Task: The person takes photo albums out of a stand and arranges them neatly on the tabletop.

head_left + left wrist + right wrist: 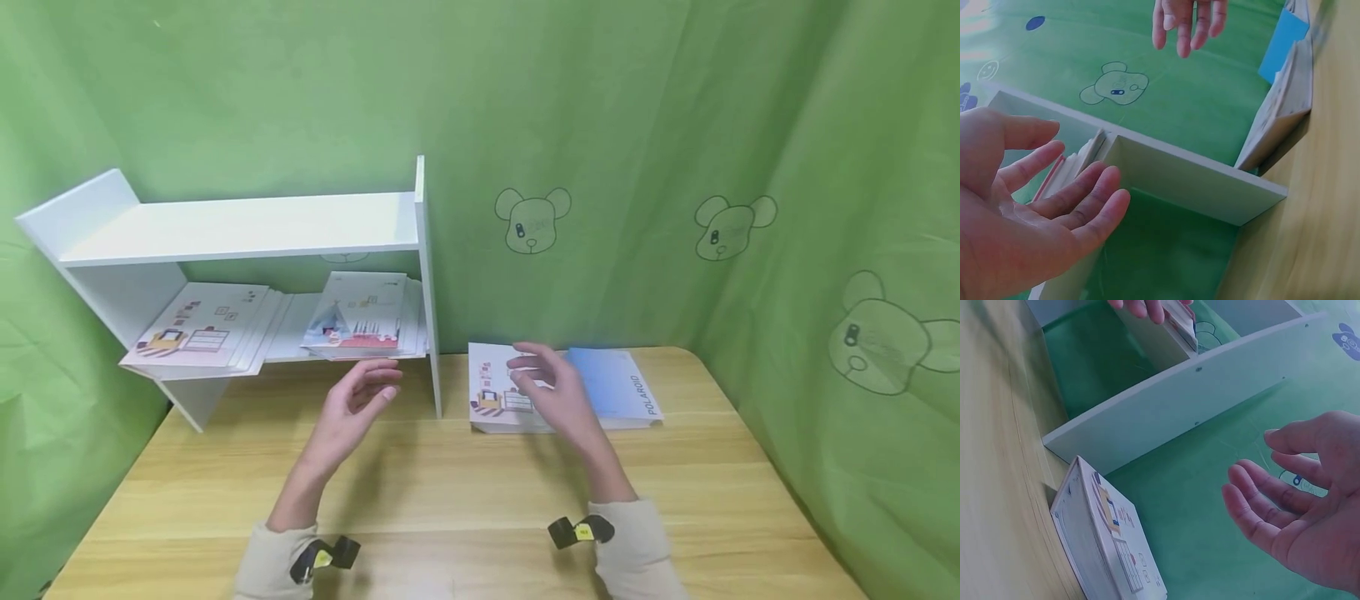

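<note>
2 hands (pixel 348 410) (pixel 558 396) above table (pixel 457 475), green curtain (pixel 615 108)

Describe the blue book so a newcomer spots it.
Find the white shelf on the wooden table, then look right, to the white book with a printed cover. The blue book lies beside it, set apart by its blue colour and POLAROID lettering.

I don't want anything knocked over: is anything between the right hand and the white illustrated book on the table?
Nothing visible: in the right wrist view, only open space separates the right hand from the white illustrated book. The blue-and-white POLAROID book lies beside that book, not in between.
</note>
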The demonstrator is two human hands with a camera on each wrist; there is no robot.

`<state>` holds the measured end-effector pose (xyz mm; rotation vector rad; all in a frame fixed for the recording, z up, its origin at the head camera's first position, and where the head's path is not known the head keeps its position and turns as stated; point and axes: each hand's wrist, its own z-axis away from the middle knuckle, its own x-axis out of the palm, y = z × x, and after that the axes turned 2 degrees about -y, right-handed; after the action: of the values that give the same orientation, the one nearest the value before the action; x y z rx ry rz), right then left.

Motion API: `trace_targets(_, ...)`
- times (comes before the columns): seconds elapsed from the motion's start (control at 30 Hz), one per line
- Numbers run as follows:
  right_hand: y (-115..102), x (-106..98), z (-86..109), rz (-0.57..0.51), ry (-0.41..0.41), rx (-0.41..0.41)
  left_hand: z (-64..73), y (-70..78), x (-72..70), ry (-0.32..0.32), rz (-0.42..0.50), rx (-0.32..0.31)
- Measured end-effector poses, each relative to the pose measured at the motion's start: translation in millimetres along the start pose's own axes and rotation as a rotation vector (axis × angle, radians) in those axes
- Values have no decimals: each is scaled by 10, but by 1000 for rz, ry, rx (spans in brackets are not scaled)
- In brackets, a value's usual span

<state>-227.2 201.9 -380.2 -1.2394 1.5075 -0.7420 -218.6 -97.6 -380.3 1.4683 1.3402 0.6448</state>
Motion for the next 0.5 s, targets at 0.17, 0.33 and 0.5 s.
trace_targets(0.17, -25, 49, -5, -14, 9, 3, 15, 33, -40, 24, -6, -8)
trace_targets(0.33, -42, 85, -10, -34, 20, -15, 28, 55, -71, 33, 4, -4)
trace_targets(0.5, -52, 116, -4, -42, 27, -31, 32, 62, -100, 42, 3, 11)
